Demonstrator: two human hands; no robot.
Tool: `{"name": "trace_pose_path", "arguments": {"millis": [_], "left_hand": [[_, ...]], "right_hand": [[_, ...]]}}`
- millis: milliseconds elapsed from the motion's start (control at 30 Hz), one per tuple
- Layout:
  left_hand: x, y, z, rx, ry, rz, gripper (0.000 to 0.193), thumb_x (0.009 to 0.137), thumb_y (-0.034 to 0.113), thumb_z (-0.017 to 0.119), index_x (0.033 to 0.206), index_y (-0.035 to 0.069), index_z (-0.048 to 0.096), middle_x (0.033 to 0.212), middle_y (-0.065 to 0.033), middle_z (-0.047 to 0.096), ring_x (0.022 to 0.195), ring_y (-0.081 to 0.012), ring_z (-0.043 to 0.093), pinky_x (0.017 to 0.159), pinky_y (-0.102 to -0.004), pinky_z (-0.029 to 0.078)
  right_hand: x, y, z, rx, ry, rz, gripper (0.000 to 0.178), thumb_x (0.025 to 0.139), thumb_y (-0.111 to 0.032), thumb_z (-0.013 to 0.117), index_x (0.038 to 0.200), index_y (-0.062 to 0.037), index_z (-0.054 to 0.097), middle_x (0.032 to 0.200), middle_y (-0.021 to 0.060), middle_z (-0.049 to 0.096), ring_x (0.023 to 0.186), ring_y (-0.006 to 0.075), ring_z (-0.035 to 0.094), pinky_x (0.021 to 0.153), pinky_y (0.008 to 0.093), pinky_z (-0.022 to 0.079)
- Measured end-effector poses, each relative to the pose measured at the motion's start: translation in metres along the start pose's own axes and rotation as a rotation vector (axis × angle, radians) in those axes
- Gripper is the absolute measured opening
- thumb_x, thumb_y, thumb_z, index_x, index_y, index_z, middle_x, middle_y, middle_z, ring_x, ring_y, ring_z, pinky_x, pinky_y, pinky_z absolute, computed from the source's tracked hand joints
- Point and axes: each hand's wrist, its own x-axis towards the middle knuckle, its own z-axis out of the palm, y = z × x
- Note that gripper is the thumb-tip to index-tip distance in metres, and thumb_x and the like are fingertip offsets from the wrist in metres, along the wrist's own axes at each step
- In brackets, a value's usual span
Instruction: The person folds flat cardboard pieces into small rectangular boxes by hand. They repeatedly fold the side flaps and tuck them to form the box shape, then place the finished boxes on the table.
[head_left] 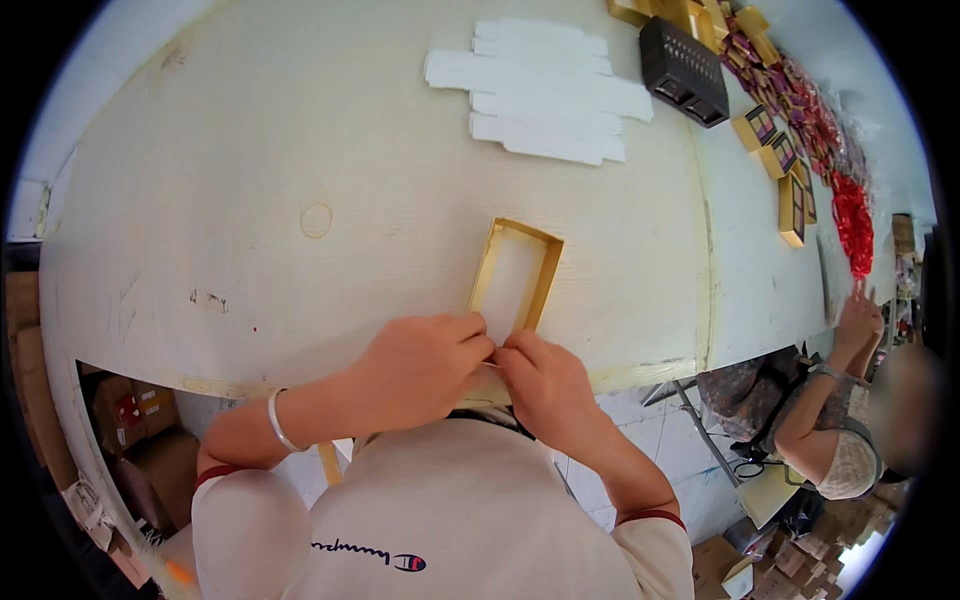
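Note:
A shallow rectangular gold box (550, 272) with a white inside lies at the table's front edge, slightly tilted away to the right. My left hand (432, 362) closes on its near left corner, fingers bent and pressed together. On the near right corner, my right hand (545, 377) pinches the box wall. Both sets of fingertips almost meet at the near end, which they largely hide. A bracelet circles my left wrist.
Flat white unfolded carton blanks (540, 88) lie at the far middle, beside a black slotted holder (684, 72). Several small gold boxes (792, 210) and red ribbon-like material (852, 225) lie at the right. A co-worker's hand (858, 322) touches the red material.

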Motion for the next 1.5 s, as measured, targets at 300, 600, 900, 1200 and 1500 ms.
{"name": "trace_pose_path", "arguments": {"millis": [300,600,900,1200,1500], "left_hand": [[0.038,-0.054,-0.035,-0.506,-0.074,-0.409,0.038,0.081,0.009,0.07,0.117,0.003,0.059,0.093,-0.0043,0.059,0.07,-0.0109,0.053,0.06,-0.0255,0.045],[0.034,-0.07,-0.055,-0.238,-0.124,-0.125,0.063,0.068,0.004,0.078,0.126,0.007,0.055,0.123,-0.0075,0.055,0.106,-0.0218,0.053,0.085,-0.0326,0.047],[0.042,-0.064,-0.042,-0.205,-0.237,0.031,0.071,0.065,0.0,0.078,0.13,0.007,0.051,0.128,-0.0088,0.053,0.114,-0.0287,0.053,0.092,-0.0374,0.049],[0.03,-0.061,-0.041,-0.396,-0.282,-0.095,0.066,0.067,0.001,0.078,0.128,0.007,0.051,0.125,-0.0075,0.052,0.108,-0.0269,0.057,0.085,-0.035,0.054],[-0.001,-0.046,-0.075,-0.29,0.089,-0.144,0.072,0.073,0.017,0.08,0.135,0.011,0.045,0.139,-0.0126,0.043,0.114,-0.0283,0.054,0.09,-0.038,0.049]], "right_hand": [[0.008,0.001,-0.019,-0.127,0.003,-0.084,0.03,0.071,0.004,0.063,0.101,0.0013,0.059,0.118,0.0136,0.051,0.086,0.0265,0.057,0.073,0.0367,0.049],[0.006,0.035,-0.042,-0.127,-0.055,-0.053,0.026,0.071,0.004,0.065,0.098,0.0002,0.063,0.137,0.0164,0.05,0.123,0.0367,0.048,0.1,0.0452,0.039],[0.02,0.018,-0.053,-0.066,-0.168,-0.006,0.047,0.071,-0.015,0.075,0.112,-0.0005,0.059,0.14,0.021,0.043,0.124,0.0386,0.046,0.103,0.0482,0.037],[0.008,0.021,-0.033,-0.073,-0.02,-0.117,0.042,0.071,-0.022,0.079,0.103,-0.0014,0.061,0.134,0.028,0.044,0.114,0.0412,0.052,0.093,0.0457,0.046],[0.057,0.089,-0.189,-0.551,0.365,0.086,0.078,0.069,-0.016,0.083,0.137,-0.0058,0.045,0.129,0.0194,0.053,0.119,0.0327,0.052,0.096,0.0419,0.045]]}}
